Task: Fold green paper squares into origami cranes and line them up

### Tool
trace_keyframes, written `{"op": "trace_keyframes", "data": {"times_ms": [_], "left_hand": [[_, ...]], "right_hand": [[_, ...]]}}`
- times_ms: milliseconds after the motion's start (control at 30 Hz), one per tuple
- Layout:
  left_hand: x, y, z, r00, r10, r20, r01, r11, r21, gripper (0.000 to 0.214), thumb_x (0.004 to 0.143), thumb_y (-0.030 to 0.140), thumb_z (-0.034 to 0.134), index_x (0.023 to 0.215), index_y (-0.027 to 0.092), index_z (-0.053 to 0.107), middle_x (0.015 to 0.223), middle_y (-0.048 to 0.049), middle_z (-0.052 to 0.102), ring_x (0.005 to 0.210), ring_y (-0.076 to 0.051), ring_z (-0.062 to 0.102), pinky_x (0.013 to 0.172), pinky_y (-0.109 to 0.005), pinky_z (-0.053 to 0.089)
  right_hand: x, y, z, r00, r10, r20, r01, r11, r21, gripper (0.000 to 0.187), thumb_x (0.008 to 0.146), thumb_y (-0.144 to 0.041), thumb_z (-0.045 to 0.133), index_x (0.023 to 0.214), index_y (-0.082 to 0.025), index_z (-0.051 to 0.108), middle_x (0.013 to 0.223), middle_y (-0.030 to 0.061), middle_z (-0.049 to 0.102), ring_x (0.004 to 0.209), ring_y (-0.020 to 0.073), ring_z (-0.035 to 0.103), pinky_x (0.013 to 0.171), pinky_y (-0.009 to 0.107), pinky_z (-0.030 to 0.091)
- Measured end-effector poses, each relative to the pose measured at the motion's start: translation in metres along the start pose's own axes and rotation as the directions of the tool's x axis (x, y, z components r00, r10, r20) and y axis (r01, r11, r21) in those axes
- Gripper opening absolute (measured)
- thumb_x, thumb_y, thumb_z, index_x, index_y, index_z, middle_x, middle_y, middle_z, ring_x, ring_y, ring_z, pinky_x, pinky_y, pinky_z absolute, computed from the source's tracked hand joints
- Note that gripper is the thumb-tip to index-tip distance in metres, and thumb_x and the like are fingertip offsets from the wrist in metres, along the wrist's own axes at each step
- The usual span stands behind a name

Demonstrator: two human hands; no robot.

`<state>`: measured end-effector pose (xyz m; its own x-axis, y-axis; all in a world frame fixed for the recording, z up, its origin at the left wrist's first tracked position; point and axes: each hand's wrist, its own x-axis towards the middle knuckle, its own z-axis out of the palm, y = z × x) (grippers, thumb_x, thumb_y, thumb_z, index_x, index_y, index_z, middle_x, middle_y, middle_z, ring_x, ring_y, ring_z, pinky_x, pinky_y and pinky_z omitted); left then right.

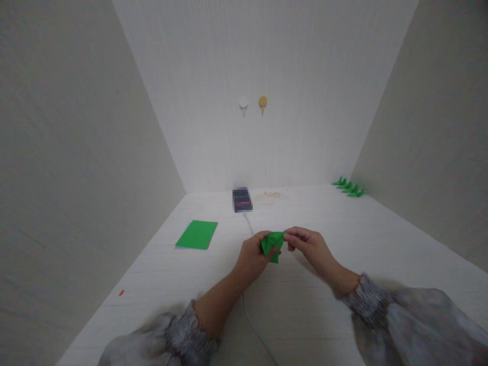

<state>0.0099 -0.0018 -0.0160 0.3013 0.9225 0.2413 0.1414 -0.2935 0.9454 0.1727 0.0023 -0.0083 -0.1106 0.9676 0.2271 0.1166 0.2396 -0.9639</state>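
Both of my hands meet over the middle of the white table (343,254), holding a small folded green paper piece (273,243) just above it. My left hand (253,254) grips its left side with curled fingers. My right hand (307,245) pinches its upper right corner between thumb and fingers. Part of the paper is hidden behind my left fingers.
A stack of flat green paper sheets (197,235) lies to the left. Several finished green folded figures (348,188) stand in a row at the back right corner. A blurred dark device (241,199) with a white cable (251,315) sits at the back. Two wall hooks (252,104) hang above.
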Motion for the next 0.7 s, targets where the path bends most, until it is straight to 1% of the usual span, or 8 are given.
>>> {"op": "trace_keyframes", "data": {"times_ms": [100,300,500,700], "left_hand": [[-0.0008,-0.0003,-0.0003,1.0,0.004,0.016,-0.004,1.0,0.0,0.029,0.071,0.032,0.057,0.094,0.013,0.054,0.081,-0.0065,0.063,0.07,-0.017,0.063,0.063,-0.029,0.051],[-0.0022,-0.0005,-0.0003,1.0,0.001,0.017,-0.001,1.0,-0.001,0.031,0.071,0.031,0.057,0.096,0.013,0.053,0.081,-0.0065,0.063,0.071,-0.017,0.063,0.063,-0.029,0.051],[-0.0019,0.0016,-0.0005,1.0,0.011,0.013,-0.012,0.999,0.031,0.028,0.072,0.029,0.056,0.095,0.013,0.053,0.079,-0.0063,0.063,0.07,-0.017,0.063,0.062,-0.029,0.051],[-0.0013,0.0036,0.0006,1.0,0.006,0.025,-0.008,0.998,0.068,0.027,0.072,0.026,0.056,0.096,0.013,0.054,0.077,-0.0059,0.064,0.068,-0.016,0.063,0.061,-0.028,0.05]], "right_hand": [[0.0001,0.0017,-0.0008,1.0,0.004,0.013,-0.004,1.0,0.014,0.019,0.068,-0.034,0.057,0.071,-0.016,0.063,0.052,-0.0026,0.054,0.052,0.0108,0.05,0.054,0.023,0.039],[-0.0007,0.0006,-0.0004,1.0,0.024,-0.004,-0.024,1.0,-0.004,0.022,0.068,-0.037,0.056,0.065,-0.016,0.062,0.05,-0.0017,0.052,0.051,0.0116,0.048,0.053,0.024,0.038],[-0.0014,0.0019,-0.0007,1.0,0.016,-0.018,-0.016,1.0,0.008,0.023,0.07,-0.037,0.055,0.064,-0.016,0.061,0.05,-0.0016,0.052,0.051,0.0114,0.048,0.054,0.024,0.038],[-0.0016,0.0076,-0.0002,0.999,0.034,-0.039,-0.032,0.999,0.035,0.021,0.069,-0.035,0.055,0.061,-0.016,0.059,0.047,-0.0018,0.052,0.048,0.0109,0.047,0.051,0.023,0.038]]}}
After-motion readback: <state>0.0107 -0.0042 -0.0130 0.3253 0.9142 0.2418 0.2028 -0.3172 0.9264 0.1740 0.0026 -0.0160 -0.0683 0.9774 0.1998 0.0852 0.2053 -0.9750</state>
